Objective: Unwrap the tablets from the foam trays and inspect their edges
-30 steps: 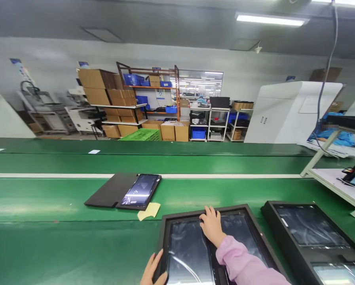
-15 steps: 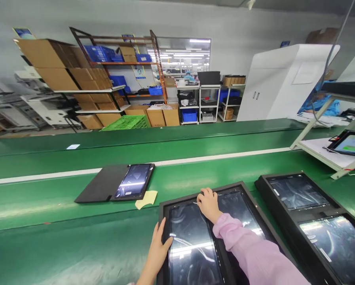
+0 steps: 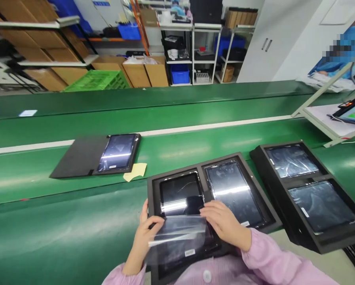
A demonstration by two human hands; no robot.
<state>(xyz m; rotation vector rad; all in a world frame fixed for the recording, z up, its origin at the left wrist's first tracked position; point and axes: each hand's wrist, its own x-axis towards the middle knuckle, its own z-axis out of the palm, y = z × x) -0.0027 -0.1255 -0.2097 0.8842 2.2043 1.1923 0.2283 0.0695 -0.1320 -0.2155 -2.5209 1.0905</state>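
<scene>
A black two-compartment foam tray (image 3: 154, 198) lies in front of me with a tablet in each compartment. Across the lower part of the left tablet (image 3: 181, 190), a clear protective film (image 3: 180, 227) is lifted and folded back; the upper glass shows bare and dark. My left hand (image 3: 143, 233) pinches the film's left edge between thumb and finger, with other fingers at the tray's side. At the film's right edge, the fingertips of my right hand (image 3: 223, 221) are closed on it. The right tablet (image 3: 235, 190) has a glossy covered screen with a small white label.
Another foam tray (image 3: 322, 241) with two film-covered tablets stands to the right. Farther left lie an opened black foam case (image 3: 76, 158) with one tablet and a piece of yellow paper (image 3: 135, 172). A metal rack (image 3: 319, 122) bearing a lit device rises at the right.
The film has come away from the left tablet's top and is drawn down toward me. My right hand has moved lower with it. The tray sits nearer my body; the view tilts down.
</scene>
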